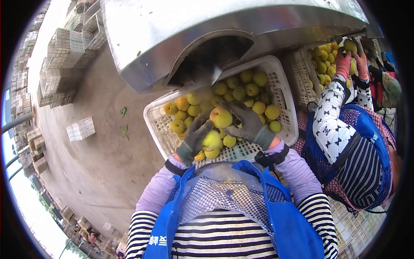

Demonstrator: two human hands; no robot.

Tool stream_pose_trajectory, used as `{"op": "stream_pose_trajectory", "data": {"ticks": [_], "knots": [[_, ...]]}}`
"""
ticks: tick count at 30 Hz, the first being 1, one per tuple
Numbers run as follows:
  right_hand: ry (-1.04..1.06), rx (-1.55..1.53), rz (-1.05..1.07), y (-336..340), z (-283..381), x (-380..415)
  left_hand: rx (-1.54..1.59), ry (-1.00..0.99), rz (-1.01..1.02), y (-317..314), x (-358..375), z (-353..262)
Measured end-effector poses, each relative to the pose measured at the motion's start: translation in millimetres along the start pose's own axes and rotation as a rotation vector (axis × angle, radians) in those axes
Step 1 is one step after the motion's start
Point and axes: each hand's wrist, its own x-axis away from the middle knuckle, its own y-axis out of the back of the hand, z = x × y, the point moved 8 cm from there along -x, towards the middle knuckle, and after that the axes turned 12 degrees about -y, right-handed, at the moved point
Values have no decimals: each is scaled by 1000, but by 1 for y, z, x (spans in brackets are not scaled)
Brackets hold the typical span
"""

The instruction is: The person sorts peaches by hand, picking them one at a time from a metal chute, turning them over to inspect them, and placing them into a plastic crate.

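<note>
My hands wear dark grey gloves and are over a white plastic crate (pixel 290 113) of yellow peaches (pixel 252 90). My right hand (pixel 248 123) has its fingers curled around the side of a large yellow peach (pixel 221 117) with an orange blush. Closed about a slightly blurred yellow-green peach (pixel 211 140), my left hand (pixel 194 137) is just below and to the left, its fingertips near the blushed one. Parts of both palms are hidden behind the fruit.
Above the crate's far edge is a metal machine (pixel 241 26) with a dark chute opening (pixel 211 58). On the right, a co-worker's gloved hands (pixel 351 62) handle fruit over another crate. Stacked crates (pixel 64 47) and a single crate (pixel 81 128) stand on the floor at left.
</note>
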Motion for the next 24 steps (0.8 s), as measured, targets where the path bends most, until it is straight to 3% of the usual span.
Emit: {"op": "stream_pose_trajectory", "data": {"ticks": [4, 9, 11, 13, 15, 18, 20, 22, 24], "knots": [[-29, 72, -194, 26, 65, 6, -372, -266, -87, -6, 2, -44], [42, 97, -422, 48, 114, -20, -495, -357, -182, -8, -10, -98], [66, 286, -516, 56, 131, -42, -390, -361, -262, 0, -12, -112], [99, 438, -602, 58, 138, -62, -87, -277, -360, 6, -4, -114], [147, 559, -683, 55, 141, -82, -252, -338, -275, 11, -3, -117], [-16, 657, -559, 50, 137, -116, -374, -429, -176, 5, 2, -130], [58, 621, -518, 47, 140, -140, -738, -572, -152, 23, 4, -118], [112, 590, -535, 47, 143, -153, -820, -619, -156, 27, 5, -120], [148, 567, -605, 49, 148, -151, -616, -578, -198, 28, 8, -119]]}}
